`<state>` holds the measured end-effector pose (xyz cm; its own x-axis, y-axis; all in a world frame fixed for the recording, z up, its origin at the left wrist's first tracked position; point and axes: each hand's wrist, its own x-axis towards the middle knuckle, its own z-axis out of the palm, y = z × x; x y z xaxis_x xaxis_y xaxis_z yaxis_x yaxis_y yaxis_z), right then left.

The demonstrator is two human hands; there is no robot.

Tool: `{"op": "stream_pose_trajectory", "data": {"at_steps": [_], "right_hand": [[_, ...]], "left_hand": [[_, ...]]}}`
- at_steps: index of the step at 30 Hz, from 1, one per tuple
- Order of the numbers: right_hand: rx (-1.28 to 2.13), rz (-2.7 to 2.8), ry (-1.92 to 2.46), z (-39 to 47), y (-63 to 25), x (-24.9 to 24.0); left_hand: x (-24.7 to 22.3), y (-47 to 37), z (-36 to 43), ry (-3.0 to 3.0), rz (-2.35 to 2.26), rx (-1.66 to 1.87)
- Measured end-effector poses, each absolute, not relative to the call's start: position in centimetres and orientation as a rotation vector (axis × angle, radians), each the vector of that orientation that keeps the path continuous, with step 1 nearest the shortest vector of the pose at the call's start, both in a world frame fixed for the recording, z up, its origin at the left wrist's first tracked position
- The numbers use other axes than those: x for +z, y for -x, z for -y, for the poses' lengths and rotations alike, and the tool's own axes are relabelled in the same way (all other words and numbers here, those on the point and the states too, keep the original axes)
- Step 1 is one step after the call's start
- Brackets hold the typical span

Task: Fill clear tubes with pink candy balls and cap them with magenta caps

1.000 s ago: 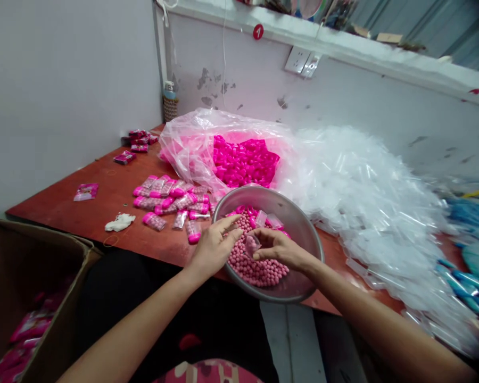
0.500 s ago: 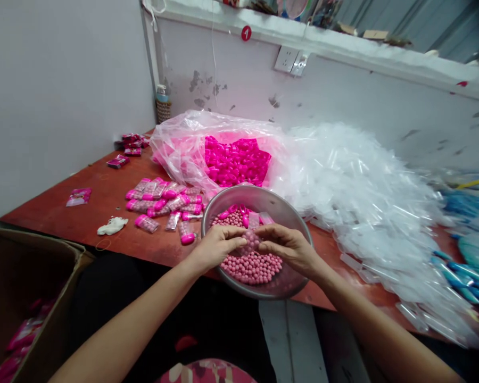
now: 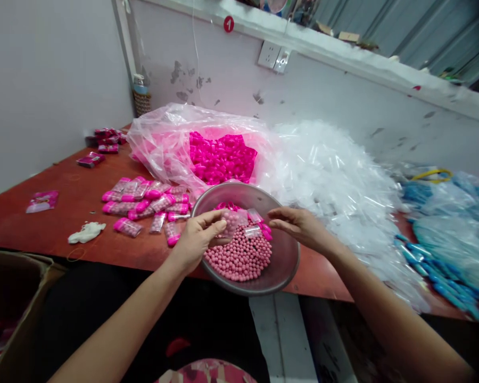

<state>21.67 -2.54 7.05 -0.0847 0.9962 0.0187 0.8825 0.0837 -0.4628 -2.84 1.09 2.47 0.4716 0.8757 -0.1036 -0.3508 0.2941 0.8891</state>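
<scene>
My left hand [image 3: 201, 236] pinches a clear plastic tube [image 3: 233, 222] with pink beads in it, held over the metal bowl [image 3: 289, 268]. To the right, over the bowl's edge, my right hand [image 3: 297, 226] is apart from the tube, thumb and fingers slightly separated with nothing visible between them. Loose pink beads [image 3: 239, 258] fill the lower part of the bowl. On them lie several bright pink caps [image 3: 265, 231] and an empty clear tube [image 3: 253, 232]. Left of the bowl lies a pile of filled, pink-capped tubes [image 3: 143, 198].
Behind the bowl, an open plastic bag [image 3: 163, 127] holds many pink caps [image 3: 221, 159]. A large heap of clear tubes [image 3: 327, 170] spreads to the right, with blue items [image 3: 439, 276] beyond. A cardboard box [image 3: 35, 287] stands at lower left; a white cloth [image 3: 87, 233] lies near it.
My right hand has come away from the tube and moved right, its fingers parting. My left hand keeps hold of the tube. The whole view has shifted somewhat.
</scene>
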Motion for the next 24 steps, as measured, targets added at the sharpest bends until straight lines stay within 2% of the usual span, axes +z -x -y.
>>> {"op": "stream_pose_trajectory", "data": {"at_steps": [3,5,12,19,24], "right_hand": [[0.114,2.292,2.250,1.7,-22.5,5.5],[0.069,2.372,2.413,1.1,-22.4,3.7],[0.117,2.395,2.566,-0.3,-20.7,-1.0],[0.249,2.374,2.557,-0.3,-20.6,-0.5],[0.370,2.299,2.455,0.2,-20.8,2.0]], "left_hand": [[2.4,2.9,-1.0,-0.829,-0.627,0.886],[2.1,2.7,-0.9,-0.824,-0.629,0.885],[1.5,2.2,-0.5,-0.992,-0.651,0.911],[1.3,2.3,-0.3,-1.054,-0.643,0.892],[1.2,2.4,-0.3,-1.079,-0.675,0.923]]}}
